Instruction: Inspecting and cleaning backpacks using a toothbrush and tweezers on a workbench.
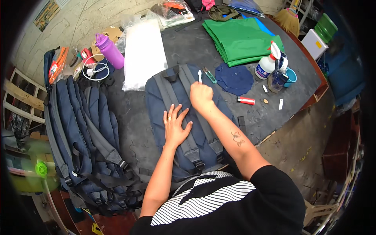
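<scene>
A navy backpack (pixel 156 111) with grey shoulder straps lies strap side up on the dark table in front of me. My left hand (pixel 177 128) rests on it with fingers spread, between the straps. Closed in a fist, my right hand (pixel 202 96) holds a white toothbrush (pixel 200 74) over the strap on the right; the bristle end points away from me. Just past that hand lies a pair of green-handled thread snips (pixel 210 75). To their right is a navy fabric piece (pixel 235 80), with a red lighter (pixel 246 100) below it.
Several navy backpacks (pixel 72 125) are piled at the left. A purple bottle (pixel 111 51), a white plastic-wrapped stack (pixel 144 53) and folded green material (pixel 239 41) stand or lie farther back. A spray bottle (pixel 265 66) and blue cup (pixel 290 76) are near the right table edge.
</scene>
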`<act>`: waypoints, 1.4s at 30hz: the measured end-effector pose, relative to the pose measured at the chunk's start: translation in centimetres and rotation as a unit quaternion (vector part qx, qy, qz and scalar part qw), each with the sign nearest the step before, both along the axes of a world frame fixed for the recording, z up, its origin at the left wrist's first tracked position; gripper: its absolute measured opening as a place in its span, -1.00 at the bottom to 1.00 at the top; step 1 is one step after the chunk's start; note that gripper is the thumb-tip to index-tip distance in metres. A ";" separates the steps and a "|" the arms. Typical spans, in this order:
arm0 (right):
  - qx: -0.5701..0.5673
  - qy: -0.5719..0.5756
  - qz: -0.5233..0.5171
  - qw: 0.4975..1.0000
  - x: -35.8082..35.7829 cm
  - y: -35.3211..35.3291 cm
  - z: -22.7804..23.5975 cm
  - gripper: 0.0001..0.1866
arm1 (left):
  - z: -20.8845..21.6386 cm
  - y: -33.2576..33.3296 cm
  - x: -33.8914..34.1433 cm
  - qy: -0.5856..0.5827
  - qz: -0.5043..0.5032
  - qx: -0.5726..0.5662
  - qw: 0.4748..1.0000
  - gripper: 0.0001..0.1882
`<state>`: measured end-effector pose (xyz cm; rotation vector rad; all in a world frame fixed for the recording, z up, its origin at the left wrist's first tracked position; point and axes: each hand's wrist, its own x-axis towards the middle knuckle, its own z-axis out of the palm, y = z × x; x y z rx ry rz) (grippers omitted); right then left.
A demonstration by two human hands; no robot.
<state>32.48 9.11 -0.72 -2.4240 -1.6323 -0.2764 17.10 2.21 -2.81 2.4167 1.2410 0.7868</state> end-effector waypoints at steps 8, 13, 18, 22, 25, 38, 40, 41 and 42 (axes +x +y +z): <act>0.002 0.039 0.022 0.999 0.4 0.7 1.3 -0.86 | -0.2 0.1 -0.2 -0.006 0.009 -0.005 1.000 -0.48; -0.027 0.010 0.061 0.998 1.0 -1.1 0.5 -0.86 | -0.4 0.0 -0.2 0.001 0.009 0.001 1.000 -0.48; 0.022 0.024 0.116 0.993 4.2 -4.3 0.9 -0.85 | -0.4 0.1 -0.1 -0.004 0.003 0.002 1.000 -0.50; -0.117 0.075 0.178 0.974 3.2 -15.5 6.8 -0.86 | -1.1 0.1 -1.0 -0.008 0.022 -0.001 1.000 -0.51; -0.101 0.080 0.087 0.988 2.7 -19.0 8.3 -0.86 | -1.1 -0.1 -0.9 -0.012 0.017 0.000 1.000 -0.51; -0.005 -0.041 0.011 0.999 1.7 -14.3 0.9 -0.84 | -0.9 0.3 -0.2 -0.019 0.009 0.020 1.000 -0.51; -0.063 -0.005 0.032 0.998 1.4 -15.3 0.8 -0.73 | -1.1 -0.1 -0.2 -0.019 0.017 0.016 1.000 -0.51; -0.093 -0.008 0.034 0.995 1.2 -15.5 1.1 -0.75 | -1.2 0.0 -0.3 -0.017 0.018 0.014 1.000 -0.52; -0.092 -0.009 0.037 0.995 1.5 -15.1 1.0 -0.75 | -1.2 0.2 -0.3 -0.019 0.020 0.015 1.000 -0.52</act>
